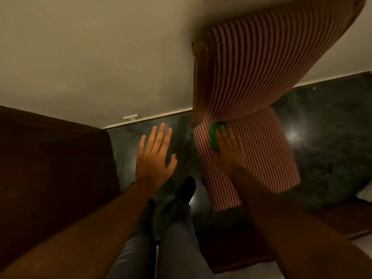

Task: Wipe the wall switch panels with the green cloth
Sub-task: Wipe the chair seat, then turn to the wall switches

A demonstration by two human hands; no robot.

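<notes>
The green cloth [214, 137] lies on the seat of a red-and-white striped chair, partly under the fingers of my right hand [228, 150], which rests on it. My left hand [156, 156] hovers over the dark floor to the left of the chair, fingers spread and holding nothing. A small white switch or socket plate [131, 117] sits low on the cream wall [90, 57], just above the skirting; I see it edge-on. No other switch panel shows.
The striped chair [261, 77] stands against the wall at right. A dark wooden cabinet [50, 158] fills the left side. Between them is dark polished floor [332, 127], with my legs and a black shoe [187, 190] below.
</notes>
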